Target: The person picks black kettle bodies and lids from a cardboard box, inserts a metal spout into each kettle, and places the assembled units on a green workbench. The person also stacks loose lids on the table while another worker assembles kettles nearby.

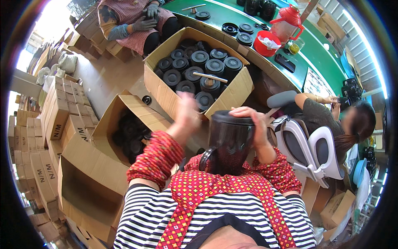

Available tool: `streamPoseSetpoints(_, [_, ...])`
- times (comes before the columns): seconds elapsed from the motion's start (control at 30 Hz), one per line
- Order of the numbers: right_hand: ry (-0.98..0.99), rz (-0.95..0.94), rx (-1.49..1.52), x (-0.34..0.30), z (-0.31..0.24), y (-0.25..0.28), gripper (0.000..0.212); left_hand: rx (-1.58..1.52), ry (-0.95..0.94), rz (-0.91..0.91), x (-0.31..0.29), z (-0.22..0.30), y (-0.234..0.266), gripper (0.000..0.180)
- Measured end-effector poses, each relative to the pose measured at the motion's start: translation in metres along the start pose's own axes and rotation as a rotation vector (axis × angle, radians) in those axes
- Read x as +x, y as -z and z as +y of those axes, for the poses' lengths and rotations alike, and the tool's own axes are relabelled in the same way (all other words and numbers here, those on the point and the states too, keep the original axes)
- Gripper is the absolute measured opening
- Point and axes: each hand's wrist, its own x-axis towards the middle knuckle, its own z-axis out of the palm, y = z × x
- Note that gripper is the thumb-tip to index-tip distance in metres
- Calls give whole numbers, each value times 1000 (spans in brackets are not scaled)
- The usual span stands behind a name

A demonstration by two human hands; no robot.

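Note:
A dark glossy pitcher with a flat black lid stands against my apron, its handle turned to the lower left. My right hand holds it at the right side, fingers over the lid's edge and palm along the wall. Off to the left, apart from the pitcher, my left hand is raised and smeared by motion. Just beyond it is an open carton packed with several upright dark lidded pitchers. Across their lids rests a T-shaped tool with a silver bar.
A second open carton at left holds black parts. Stacked cartons line the far left. A green table carries lids, a red thermos and a phone. A gloved co-worker and another beside a white chair sit nearby.

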Motion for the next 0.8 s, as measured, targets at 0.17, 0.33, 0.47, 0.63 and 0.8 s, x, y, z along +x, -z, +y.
streamPoseSetpoints(0.17, [42,33,-79,-2,-2,0,58,-172,270,-508,-59,10,-79,93])
streamPoseSetpoints(0.33, [58,160,-454,10,-31,17,54,-197,371,-526,-43,11,-53,91])
streamPoseSetpoints(0.47, [204,424,-190,12,-92,38,70,-164,328,-428,-46,15,-43,93])
streamPoseSetpoints(0.63, [212,147,-824,5,-41,-35,45,-10,255,-324,-49,5,-65,84])
streamPoseSetpoints(0.8, [-289,99,-89,11,6,4,52,136,205,-36,-46,9,-71,74])
